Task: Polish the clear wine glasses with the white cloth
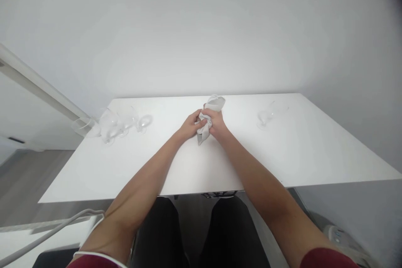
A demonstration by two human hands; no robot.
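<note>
A crumpled white cloth [215,102] is bunched between my hands over the middle of the table. My left hand [190,125] closes on its left side, thumb pressed into the folds. From the right, my right hand [216,120] wraps round the cloth, its fingers curled over the front. The cloth's upper end opens out in a rounded shape above my hands, and a loose corner hangs below them. Whether a glass is inside the cloth is hidden.
Several clear stemmed glasses [109,123] stand close together at the table's left side. One more stemmed glass [264,116] is on the right. The white table [150,176] backs onto a wall. A pale cable [63,230] runs by my left arm.
</note>
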